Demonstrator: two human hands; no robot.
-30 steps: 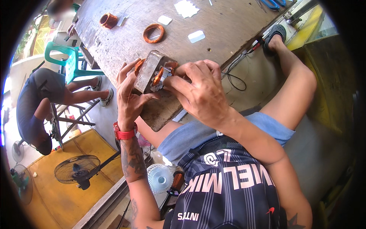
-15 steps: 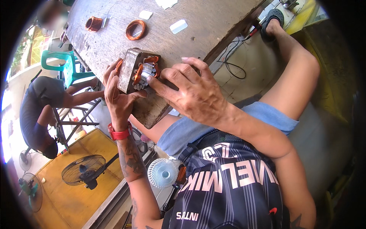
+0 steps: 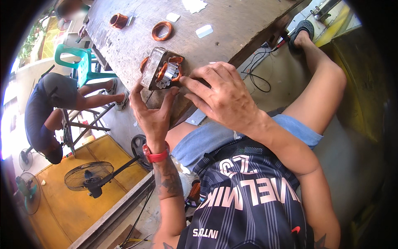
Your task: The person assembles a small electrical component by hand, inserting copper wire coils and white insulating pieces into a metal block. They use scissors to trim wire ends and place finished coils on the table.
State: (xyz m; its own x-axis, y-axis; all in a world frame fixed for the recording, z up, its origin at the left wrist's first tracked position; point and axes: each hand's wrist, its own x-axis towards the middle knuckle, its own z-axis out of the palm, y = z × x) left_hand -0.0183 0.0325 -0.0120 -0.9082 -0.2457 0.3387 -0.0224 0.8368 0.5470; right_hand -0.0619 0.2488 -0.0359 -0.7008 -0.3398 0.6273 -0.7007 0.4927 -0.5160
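Note:
A motor stator (image 3: 154, 66), a squarish metal core with orange copper coils and pale slips in its opening, sits tilted at the table's near edge. My left hand (image 3: 151, 118) is at its lower edge, fingers by the left corner and thumb below the opening, steadying it. My right hand (image 3: 226, 93) is curled at the stator's right side, index fingertip beside a copper coil and thumb just below. Whatever lies between those fingertips is too small to make out. Farther back lie a loose ring of copper wire (image 3: 153, 33) and a second copper coil (image 3: 118, 20).
Pale slips (image 3: 204, 31) lie on the worn wooden table (image 3: 224, 41). A black cable (image 3: 259, 85) loops on the floor at right. To the left are a green chair (image 3: 83, 66), a person bending over (image 3: 49, 103) and a black fan (image 3: 89, 176) above a yellow board (image 3: 112, 155).
My left hand has slid down from the stator's side to its lower edge. My right index finger has drawn back from the opening to the right side. The view has shifted slightly.

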